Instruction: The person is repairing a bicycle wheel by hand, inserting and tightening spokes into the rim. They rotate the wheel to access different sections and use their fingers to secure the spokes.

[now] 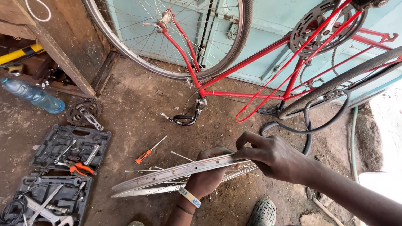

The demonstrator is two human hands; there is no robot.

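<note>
A bare silver bicycle wheel rim (167, 173) with thin spokes is held nearly flat above the dirt floor. My left hand (208, 178), with a pale band on the wrist, grips the rim from underneath at its near side. My right hand (272, 157) comes in from the right and pinches the rim's upper edge with the fingers curled over it. A few loose spokes (182, 156) lie on the ground just behind the rim. A screwdriver (144, 155) with an orange handle lies to the left of them.
An upside-down red bicycle (251, 58) stands behind, with a black inner tube (310, 125) looping beside it. An open black tool case (63, 150) lies at left, with a chainring (81, 111) and a plastic bottle (33, 95) beyond. My shoe (263, 212) shows below.
</note>
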